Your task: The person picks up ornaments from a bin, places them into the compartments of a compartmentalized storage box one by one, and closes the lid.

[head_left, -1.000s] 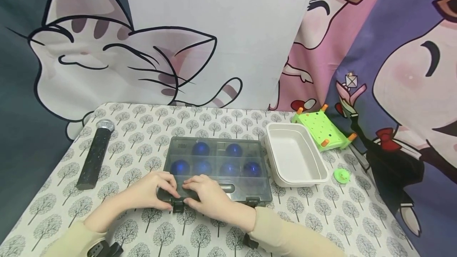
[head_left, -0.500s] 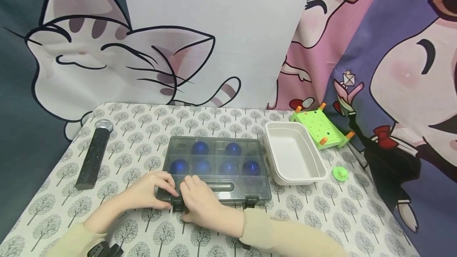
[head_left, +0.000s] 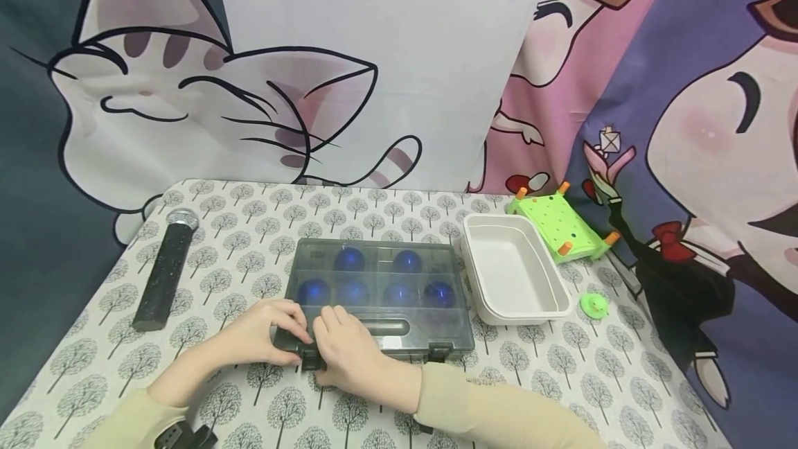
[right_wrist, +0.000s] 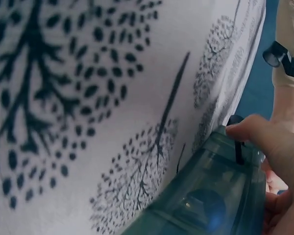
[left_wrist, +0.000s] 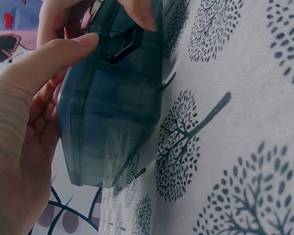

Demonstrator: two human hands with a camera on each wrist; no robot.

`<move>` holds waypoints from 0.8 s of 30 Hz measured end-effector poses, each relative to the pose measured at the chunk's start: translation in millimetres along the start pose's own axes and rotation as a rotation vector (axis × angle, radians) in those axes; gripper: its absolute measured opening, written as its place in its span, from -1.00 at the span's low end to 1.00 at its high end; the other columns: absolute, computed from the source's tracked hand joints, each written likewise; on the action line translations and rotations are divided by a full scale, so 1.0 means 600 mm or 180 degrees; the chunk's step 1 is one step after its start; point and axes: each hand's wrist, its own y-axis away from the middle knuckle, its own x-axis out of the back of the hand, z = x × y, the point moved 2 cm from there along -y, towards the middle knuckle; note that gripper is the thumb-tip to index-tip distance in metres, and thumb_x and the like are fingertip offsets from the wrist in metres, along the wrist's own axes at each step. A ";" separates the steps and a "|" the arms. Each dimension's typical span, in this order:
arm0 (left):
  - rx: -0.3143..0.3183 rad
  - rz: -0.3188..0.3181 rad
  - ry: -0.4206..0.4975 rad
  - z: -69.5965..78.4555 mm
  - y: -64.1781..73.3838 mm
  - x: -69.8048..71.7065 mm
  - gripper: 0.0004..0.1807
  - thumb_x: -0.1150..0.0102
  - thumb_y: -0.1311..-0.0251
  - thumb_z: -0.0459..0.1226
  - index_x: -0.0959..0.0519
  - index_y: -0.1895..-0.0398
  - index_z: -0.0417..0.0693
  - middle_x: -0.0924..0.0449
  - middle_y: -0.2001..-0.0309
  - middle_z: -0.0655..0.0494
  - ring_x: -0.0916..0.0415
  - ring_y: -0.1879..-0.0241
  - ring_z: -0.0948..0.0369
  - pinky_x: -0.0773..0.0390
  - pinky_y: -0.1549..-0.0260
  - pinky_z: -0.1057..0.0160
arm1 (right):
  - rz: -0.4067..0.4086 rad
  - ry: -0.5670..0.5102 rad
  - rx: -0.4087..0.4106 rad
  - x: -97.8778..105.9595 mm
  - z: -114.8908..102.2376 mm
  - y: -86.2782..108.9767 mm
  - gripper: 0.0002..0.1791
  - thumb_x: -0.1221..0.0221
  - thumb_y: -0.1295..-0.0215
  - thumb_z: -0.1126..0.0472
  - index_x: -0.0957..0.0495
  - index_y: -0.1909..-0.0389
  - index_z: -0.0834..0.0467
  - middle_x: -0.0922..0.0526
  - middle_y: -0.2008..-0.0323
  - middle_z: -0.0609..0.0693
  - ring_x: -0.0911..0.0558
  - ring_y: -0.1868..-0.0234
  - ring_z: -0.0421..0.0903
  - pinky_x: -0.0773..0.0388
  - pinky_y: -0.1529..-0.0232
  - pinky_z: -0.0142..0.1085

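Observation:
A flat, see-through dark grey storage box [head_left: 430, 328] lies on the table with its lid down and several blue balls [head_left: 314, 292] in its compartments. My left hand [head_left: 264, 331] grips its front left corner, fingers over the lid and thumb at the front edge. Close beside it, my right hand [head_left: 349, 355] holds the front edge, with its fingers curled on the lid. In the left wrist view, a black latch [left_wrist: 127, 45] sticks out from the box's side, between the left thumb and a right-hand digit. The right thumb [right_wrist: 247, 128] touches the latch in the right wrist view.
A second latch [head_left: 439, 350] sits at the front right of the box. A white tub [head_left: 489, 316] stands to its right, near a green pegged toy stand [head_left: 555, 224] and a small green duck [head_left: 594, 305]. A black microphone [head_left: 165, 272] lies at left.
My right hand has shifted slightly left and toward me, its fingers now curled and its thumb lower at the front latch. The left hand and the box have stayed in place.

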 end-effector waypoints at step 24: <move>0.0034 -0.0084 -0.0101 0.002 -0.012 0.000 -0.73 -0.57 0.30 -0.25 -0.77 0.42 0.18 -0.59 0.37 0.44 -0.48 0.30 0.44 -0.52 0.25 0.31 | 0.0072 -0.0803 0.0108 0.012 0.037 -0.001 -0.71 -0.33 -0.06 -0.07 -0.58 0.31 0.02 -0.52 0.38 -0.21 -0.39 0.35 -0.31 -0.30 0.41 -0.64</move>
